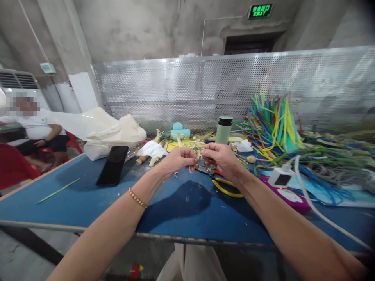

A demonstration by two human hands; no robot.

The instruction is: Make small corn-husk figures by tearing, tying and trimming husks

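My left hand, with a gold bead bracelet on its wrist, is closed in a pinch above the blue table. Close beside it, my right hand pinches too, its fingertips nearly meeting the left ones. Something small and pale shows at the fingertips, too fine to name. Under the right hand lie scissors with yellow and red handles, partly covered by the hand. Pale dried plant scraps are scattered behind the hands. A green strip lies at the table's left.
A black phone and white sheeting are at left. Behind stands a green bottle. Colourful strips, a purple power strip and a white cable occupy the right. A seated person is far left.
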